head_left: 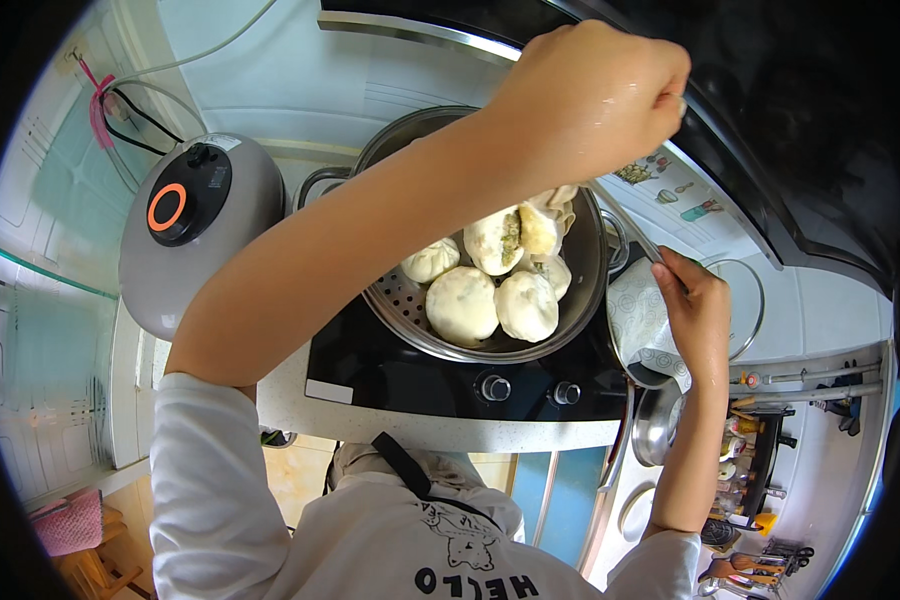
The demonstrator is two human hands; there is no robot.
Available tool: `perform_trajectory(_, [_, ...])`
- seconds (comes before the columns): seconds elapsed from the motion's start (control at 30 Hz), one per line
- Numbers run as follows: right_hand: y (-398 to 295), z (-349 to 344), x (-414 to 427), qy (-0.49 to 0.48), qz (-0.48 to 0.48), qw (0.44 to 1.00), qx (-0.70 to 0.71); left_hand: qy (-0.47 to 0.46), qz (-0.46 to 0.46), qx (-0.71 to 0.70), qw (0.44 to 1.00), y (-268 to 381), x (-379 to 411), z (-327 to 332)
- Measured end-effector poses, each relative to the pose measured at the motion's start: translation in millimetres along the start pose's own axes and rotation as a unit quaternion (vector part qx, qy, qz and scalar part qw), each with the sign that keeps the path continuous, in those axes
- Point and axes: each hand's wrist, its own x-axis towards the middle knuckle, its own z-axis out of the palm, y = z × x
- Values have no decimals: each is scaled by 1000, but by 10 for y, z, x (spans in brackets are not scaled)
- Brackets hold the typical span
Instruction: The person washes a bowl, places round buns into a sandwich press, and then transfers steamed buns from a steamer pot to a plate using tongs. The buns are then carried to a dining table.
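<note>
A round metal steamer pot point(596, 292) stands on the black gas stove point(420, 386), with several steamed buns point(461, 304) on its perforated tray. Some buns near the middle show a green filling point(509, 238). My left arm crosses over the pot, and my left hand point(607, 90) is a curled fist above its far right side; whether it holds something is hidden. To the right of the pot, my right hand point(694, 300) grips a long thin metal utensil handle point(630, 217), which slants up towards the pot's rim. The utensil's far end is hidden behind my left hand.
A grey rounded appliance point(202, 277) stands left of the pot, its cables hanging on the wall. Right of the stove are a patterned cloth point(641, 322), a glass lid point(754, 307) and a metal bowl point(651, 427). A black range hood point(757, 150) overhangs the upper right.
</note>
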Motion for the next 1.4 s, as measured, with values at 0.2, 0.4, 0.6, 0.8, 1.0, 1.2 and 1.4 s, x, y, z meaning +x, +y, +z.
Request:
perform_trajectory(0.2, [137,-143,-151,33,59,996,54,-79,-47,-80,993,320,301,-142])
perform_trajectory(0.4, [184,-36,-121,-3,21,999,40,-68,-37,53,996,34,276,97])
perform_trajectory(0.6, [93,160,-38,-20,2,1000,-3,-159,-84,131,975,-192,100,93])
perform_trajectory(0.8, [278,-61,-209,-95,18,995,7,-162,-49,233,958,-398,27,-145])
perform_trajectory(1.0, [543,-212,-487,-58,96,993,46,-195,84,333,919,-474,-415,-27])
perform_trajectory(1.2, [615,-168,-659,-53,127,986,91,-429,55,240,869,-548,-775,727])
perform_trajectory(1.4, [861,-142,-729,-38,109,988,98,-427,73,340,835,-601,-815,913])
